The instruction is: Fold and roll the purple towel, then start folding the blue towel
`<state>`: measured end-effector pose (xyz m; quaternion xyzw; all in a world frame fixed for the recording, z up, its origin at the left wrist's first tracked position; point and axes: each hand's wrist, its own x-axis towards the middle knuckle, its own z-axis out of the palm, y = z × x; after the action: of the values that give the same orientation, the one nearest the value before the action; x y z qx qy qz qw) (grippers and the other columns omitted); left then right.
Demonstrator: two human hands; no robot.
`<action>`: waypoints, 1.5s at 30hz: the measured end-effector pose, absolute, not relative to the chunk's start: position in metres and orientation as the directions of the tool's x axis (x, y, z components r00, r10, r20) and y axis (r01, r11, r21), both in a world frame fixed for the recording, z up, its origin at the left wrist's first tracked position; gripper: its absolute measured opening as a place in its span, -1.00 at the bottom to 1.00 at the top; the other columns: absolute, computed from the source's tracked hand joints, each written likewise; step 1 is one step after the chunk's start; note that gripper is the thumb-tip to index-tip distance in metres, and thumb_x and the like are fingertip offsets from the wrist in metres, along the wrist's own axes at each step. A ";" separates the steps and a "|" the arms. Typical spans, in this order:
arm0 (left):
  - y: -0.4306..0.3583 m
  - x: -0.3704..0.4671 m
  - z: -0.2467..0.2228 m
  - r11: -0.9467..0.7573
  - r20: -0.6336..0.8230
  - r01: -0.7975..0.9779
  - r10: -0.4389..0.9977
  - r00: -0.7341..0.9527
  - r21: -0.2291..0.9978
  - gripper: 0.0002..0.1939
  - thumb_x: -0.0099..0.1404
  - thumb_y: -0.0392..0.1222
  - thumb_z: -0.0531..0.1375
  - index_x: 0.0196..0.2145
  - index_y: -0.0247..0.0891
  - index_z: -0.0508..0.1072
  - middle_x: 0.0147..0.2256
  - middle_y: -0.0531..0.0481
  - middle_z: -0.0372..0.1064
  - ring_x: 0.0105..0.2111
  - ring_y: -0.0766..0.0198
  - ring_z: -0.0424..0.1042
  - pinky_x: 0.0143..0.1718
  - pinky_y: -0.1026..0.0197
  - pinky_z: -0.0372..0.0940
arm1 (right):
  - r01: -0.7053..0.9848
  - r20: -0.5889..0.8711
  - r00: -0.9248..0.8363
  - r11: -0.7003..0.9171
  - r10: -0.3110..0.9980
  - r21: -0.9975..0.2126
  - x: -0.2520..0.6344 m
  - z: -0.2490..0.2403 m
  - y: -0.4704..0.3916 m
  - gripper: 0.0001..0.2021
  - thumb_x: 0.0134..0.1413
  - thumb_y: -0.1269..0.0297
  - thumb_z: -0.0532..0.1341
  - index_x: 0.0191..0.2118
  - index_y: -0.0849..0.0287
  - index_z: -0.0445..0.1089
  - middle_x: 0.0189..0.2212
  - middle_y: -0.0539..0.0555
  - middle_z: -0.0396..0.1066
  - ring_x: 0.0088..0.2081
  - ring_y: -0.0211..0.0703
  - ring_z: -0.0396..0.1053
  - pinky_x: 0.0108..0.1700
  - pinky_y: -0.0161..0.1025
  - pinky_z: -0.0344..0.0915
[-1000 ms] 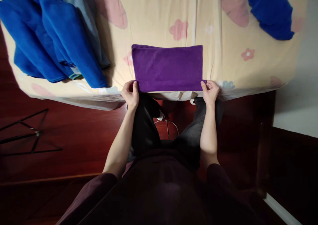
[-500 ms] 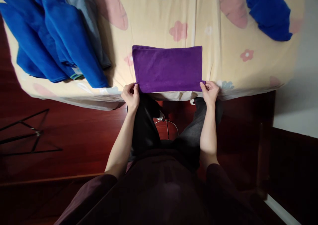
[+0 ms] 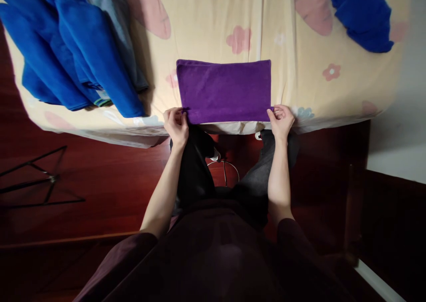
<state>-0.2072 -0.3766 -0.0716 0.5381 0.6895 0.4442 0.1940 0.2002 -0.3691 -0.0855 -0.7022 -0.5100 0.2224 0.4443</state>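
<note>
The purple cloth (image 3: pixel 224 93) is lying flat along the near edge of the bed (image 3: pixel 309 80), apparently already doubled into a neat rectangle, though its layers are sitting slightly apart at the far left corner. The left hand (image 3: pixel 176 128) and right hand (image 3: pixel 281 122) are pinching its near corners, fingers nearly closed. The blue fleece garment (image 3: pixel 89 40) and blue bundle (image 3: pixel 364 17) are lying loose, seemingly unfolded.
</note>
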 end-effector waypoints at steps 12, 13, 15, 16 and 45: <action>-0.379 -0.199 -0.064 -0.272 0.220 0.642 0.962 0.163 0.717 -0.57 0.33 0.06 0.42 0.10 -0.09 0.59 0.23 -0.15 0.52 0.37 -0.12 0.36 0.47 -0.36 0.11 | 0.691 0.291 0.172 0.095 0.941 -0.716 0.170 -0.048 -0.375 -0.86 0.37 0.15 0.30 -0.11 0.00 0.61 0.00 0.12 0.60 0.18 0.15 0.49 0.36 0.27 0.36; -0.378 -0.199 -0.064 -0.275 0.186 0.649 0.961 0.203 0.710 -0.53 0.30 0.04 0.44 0.12 -0.08 0.59 0.26 -0.14 0.49 0.39 -0.13 0.33 0.49 -0.37 0.07 | 0.694 0.258 0.125 0.101 0.958 -0.713 0.166 -0.046 -0.376 -0.86 0.34 0.13 0.35 -0.09 -0.02 0.62 0.05 0.10 0.60 0.24 0.18 0.45 0.40 0.31 0.30; -0.376 -0.197 -0.063 -0.268 0.138 0.661 0.960 0.242 0.701 -0.52 0.32 -0.07 0.40 0.18 -0.07 0.57 0.31 -0.12 0.45 0.42 -0.11 0.30 0.52 -0.38 -0.01 | 0.703 0.193 0.028 0.118 0.981 -0.701 0.158 -0.044 -0.376 -0.81 0.25 0.11 0.43 -0.05 -0.05 0.63 0.12 0.07 0.59 0.32 0.23 0.38 0.45 0.36 0.21; -0.376 -0.197 -0.063 -0.263 0.126 0.665 0.961 0.247 0.699 -0.52 0.33 -0.13 0.36 0.20 -0.06 0.56 0.32 -0.11 0.43 0.43 -0.09 0.29 0.54 -0.38 -0.04 | 0.708 0.170 -0.018 0.133 0.985 -0.694 0.156 -0.044 -0.376 -0.77 0.21 0.10 0.47 -0.04 -0.06 0.63 0.15 0.06 0.59 0.34 0.24 0.37 0.46 0.38 0.18; -0.370 -0.218 -0.075 -0.075 0.161 0.536 0.980 -0.116 0.841 -0.65 0.40 -0.19 0.20 0.11 -0.21 0.55 0.10 -0.17 0.54 0.20 0.01 0.48 0.36 -0.06 0.30 | 0.575 0.224 0.077 0.141 0.971 -0.806 0.189 -0.064 -0.363 -0.58 0.10 0.50 0.25 0.06 0.06 0.59 0.07 0.10 0.61 0.19 0.06 0.51 0.37 0.16 0.41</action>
<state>-0.2177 -0.3699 -0.0747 0.6075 0.6238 0.4107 0.2706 0.1891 -0.3634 -0.0640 -0.6091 -0.6347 0.2423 0.4093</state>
